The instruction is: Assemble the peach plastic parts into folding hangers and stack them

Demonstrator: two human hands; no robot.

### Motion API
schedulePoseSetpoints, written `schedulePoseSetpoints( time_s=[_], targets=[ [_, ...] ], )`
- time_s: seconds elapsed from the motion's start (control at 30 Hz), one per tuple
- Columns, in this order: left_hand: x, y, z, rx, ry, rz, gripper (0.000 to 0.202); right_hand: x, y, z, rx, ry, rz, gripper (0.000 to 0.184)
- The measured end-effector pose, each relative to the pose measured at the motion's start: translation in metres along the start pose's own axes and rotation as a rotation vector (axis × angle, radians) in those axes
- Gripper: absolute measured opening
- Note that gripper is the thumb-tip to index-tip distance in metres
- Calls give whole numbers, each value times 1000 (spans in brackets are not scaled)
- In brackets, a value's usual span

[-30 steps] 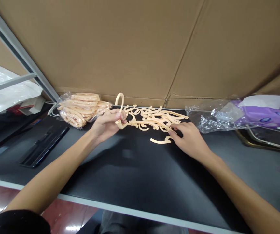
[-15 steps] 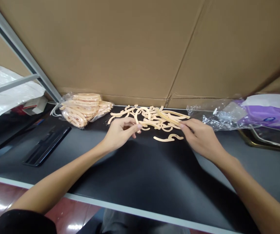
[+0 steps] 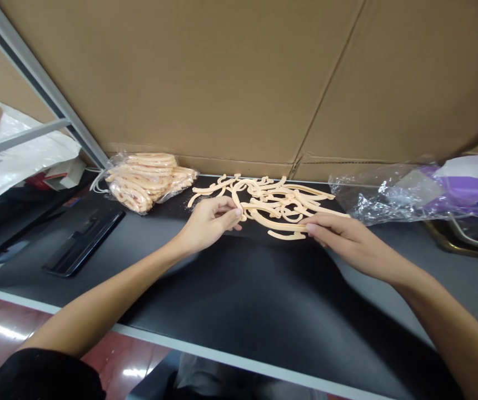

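Note:
A loose pile of curved beige strips (image 3: pixel 264 191), some with hooked ends, lies on the black tabletop (image 3: pixel 222 300). At the pile's left front, my left hand (image 3: pixel 212 225) pinches the lower end of one bent beige strip (image 3: pixel 236 195). My right hand (image 3: pixel 341 236) is closed at the pile's right front, thumb and fingers on the right end of a long curved beige strip (image 3: pixel 276 225). That strip stretches left toward my left hand. Just below it lies a shorter beige strip (image 3: pixel 284 236). What the strips are made of, I cannot tell.
Left of the pile sits a clear bag of similar strips (image 3: pixel 143 180). A dark flat tray-like object (image 3: pixel 84 241) lies nearer the left edge. On the right are crumpled clear plastic (image 3: pixel 376 197) and a purple packet (image 3: pixel 472 191). A cardboard wall (image 3: pixel 205 83) stands behind.
My right hand has drawn slightly nearer and now holds a long curved strip in front of the pile. My left hand keeps its pinch on the bent strip. The view has shifted a little.

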State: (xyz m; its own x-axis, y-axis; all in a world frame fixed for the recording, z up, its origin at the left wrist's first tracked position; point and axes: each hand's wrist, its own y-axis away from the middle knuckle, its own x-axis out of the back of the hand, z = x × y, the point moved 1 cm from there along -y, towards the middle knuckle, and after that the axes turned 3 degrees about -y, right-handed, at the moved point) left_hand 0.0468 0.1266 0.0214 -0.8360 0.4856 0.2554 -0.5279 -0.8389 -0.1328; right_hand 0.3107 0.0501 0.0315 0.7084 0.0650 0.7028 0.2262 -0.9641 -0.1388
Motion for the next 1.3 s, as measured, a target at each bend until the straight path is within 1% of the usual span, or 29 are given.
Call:
schedulePoseSetpoints(
  time_s=[0.2,0.37,0.57,0.67,0.77,0.87,0.97,1.07,1.17,1.23,1.3],
  targets=[
    [-1,0,7,80,87,-39,22,-2,1,5,-18,-18,-38,40],
    [-2,-1,5,146,169,-24,17,-2,1,6,-35,-43,-63,40],
    [-4,0,5,164,227,1,10,-2,1,6,-36,-33,-69,42],
    [-4,0,7,167,220,-21,10,-4,3,8,-59,-54,-77,35],
    [-5,0,8,186,194,-58,12,-10,5,7,-52,-40,-89,37],
    [-7,3,10,195,191,-97,14,-18,8,0,1,20,-114,38],
    [-13,8,11,214,232,-156,16,-27,11,-14,78,112,-142,34],
    [-19,13,13,229,269,-165,17,-33,14,-28,89,168,-169,30],
    [-24,15,13,257,284,-131,21,-40,17,-36,55,105,-163,25],
    [-25,16,13,278,298,-113,25,-45,19,-39,37,9,-144,20],
    [-27,17,12,282,314,-103,26,-50,19,-40,32,-98,-95,18]
  ],
)
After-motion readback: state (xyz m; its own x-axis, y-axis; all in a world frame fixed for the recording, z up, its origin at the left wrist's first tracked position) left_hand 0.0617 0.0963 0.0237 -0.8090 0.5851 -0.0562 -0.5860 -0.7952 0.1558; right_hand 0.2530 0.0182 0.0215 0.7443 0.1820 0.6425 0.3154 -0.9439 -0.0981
